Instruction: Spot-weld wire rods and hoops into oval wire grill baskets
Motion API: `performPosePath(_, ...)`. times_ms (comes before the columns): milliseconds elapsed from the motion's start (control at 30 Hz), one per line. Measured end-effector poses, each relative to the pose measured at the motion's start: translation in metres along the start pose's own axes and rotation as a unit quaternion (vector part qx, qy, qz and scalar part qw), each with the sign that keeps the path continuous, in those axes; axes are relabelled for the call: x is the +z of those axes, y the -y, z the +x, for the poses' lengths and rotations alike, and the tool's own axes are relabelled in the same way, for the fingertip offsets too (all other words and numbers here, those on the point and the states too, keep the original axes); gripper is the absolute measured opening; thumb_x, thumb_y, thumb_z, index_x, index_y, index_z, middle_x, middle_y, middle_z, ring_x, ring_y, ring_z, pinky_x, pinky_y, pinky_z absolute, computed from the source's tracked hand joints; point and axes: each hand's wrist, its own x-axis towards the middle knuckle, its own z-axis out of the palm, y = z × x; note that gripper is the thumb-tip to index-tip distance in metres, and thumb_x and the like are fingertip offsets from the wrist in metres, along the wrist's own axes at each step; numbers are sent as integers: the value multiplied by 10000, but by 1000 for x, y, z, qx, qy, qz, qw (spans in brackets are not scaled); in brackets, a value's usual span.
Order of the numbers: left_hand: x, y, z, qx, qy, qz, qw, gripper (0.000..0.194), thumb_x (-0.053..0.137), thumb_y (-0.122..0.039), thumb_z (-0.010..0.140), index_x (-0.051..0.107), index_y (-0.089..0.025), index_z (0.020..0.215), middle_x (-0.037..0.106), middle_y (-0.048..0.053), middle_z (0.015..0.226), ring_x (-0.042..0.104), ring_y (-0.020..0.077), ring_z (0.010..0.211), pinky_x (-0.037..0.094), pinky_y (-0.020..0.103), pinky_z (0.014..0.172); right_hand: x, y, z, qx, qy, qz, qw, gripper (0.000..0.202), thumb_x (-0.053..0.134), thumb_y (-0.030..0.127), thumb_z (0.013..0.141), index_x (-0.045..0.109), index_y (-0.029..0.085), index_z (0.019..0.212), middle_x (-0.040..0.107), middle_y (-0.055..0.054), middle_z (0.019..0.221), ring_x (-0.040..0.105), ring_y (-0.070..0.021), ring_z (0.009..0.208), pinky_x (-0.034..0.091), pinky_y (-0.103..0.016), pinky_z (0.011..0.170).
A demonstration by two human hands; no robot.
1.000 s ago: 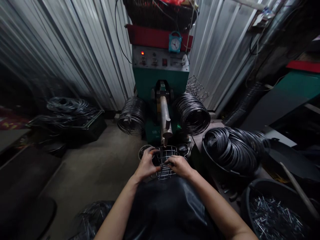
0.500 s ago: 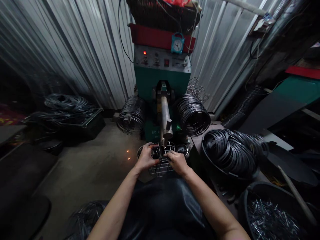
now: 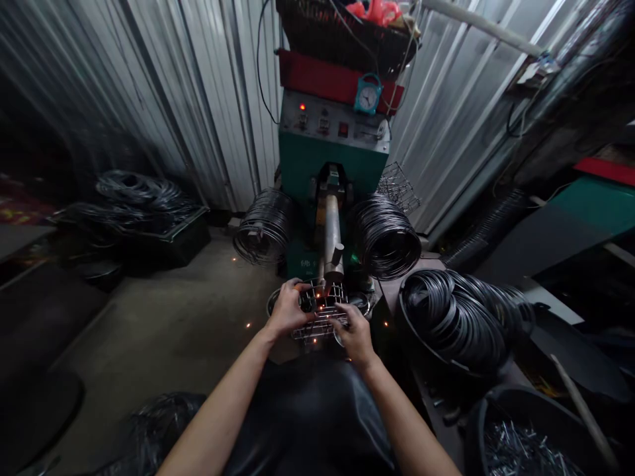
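A metal wire rack (image 3: 322, 320) sits under the round electrode arm (image 3: 332, 235) of a green welding machine (image 3: 331, 149), and small orange sparks fly around it. On its left side my left hand (image 3: 286, 309) is closed, thumb and fingers gripping the wires. My right hand (image 3: 354, 332) is at the rack's right side, its thumb and fingers curved around the edge wires. The contact point between rack and electrode is partly lost in shadow.
Wire coils (image 3: 264, 226) hang left of the machine and more coils (image 3: 387, 236) hang on its right. A tub of wire rings (image 3: 456, 320) stands at right, with a bin of metal pieces (image 3: 526, 449) nearer. A crate (image 3: 171, 238) with wire lies at left.
The view has shifted slightly. My right hand's fingers have spread a little and sit lower beside the rack. More sparks are scattered around. My left hand keeps its grip.
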Motion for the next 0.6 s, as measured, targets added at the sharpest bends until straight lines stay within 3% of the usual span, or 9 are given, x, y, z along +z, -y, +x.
performPosePath(167, 0, 5, 15, -41, -8, 8, 999, 595, 781, -257, 478, 629, -165, 1045, 514, 97, 1172, 503, 289, 1123, 424, 418, 979, -2, -45, -73, 183, -52, 84, 978, 265, 539, 395, 802, 641, 170, 898, 695, -76, 861, 645, -213, 822, 509, -322, 758)
performPosePath(300, 4, 11, 23, -49, -6, 5, 999, 598, 787, -283, 486, 624, -169, 1050, 525, 79, 1139, 507, 276, 1111, 422, 402, 968, 0, -76, -132, 213, -45, 91, 972, 283, 560, 436, 775, 645, 227, 947, 695, -82, 950, 641, -238, 926, 482, -360, 860)
performPosePath(400, 4, 11, 25, -41, -1, 9, 999, 588, 794, -318, 499, 629, -171, 1044, 542, 78, 1107, 519, 274, 1084, 430, 398, 952, -3, -82, -144, 264, -95, 125, 952, 330, 597, 455, 754, 601, 248, 1012, 688, -62, 938, 647, -227, 875, 491, -364, 843)
performPosePath(500, 0, 14, 24, -29, 13, 7, 999, 636, 807, -335, 494, 618, -202, 1087, 522, 85, 1188, 501, 292, 1136, 415, 416, 978, -15, -85, -134, 362, -180, 232, 885, 359, 637, 479, 712, 562, 233, 963, 657, -17, 787, 621, -177, 658, 521, -320, 644)
performPosePath(600, -3, 27, 12, -33, 14, -23, 999, 806, 829, -371, 467, 545, -218, 1206, 461, 111, 1311, 433, 329, 1237, 353, 473, 1042, -31, -93, -120, 418, -207, 370, 803, 328, 713, 402, 636, 579, 228, 879, 606, 14, 703, 593, -147, 605, 487, -259, 508)
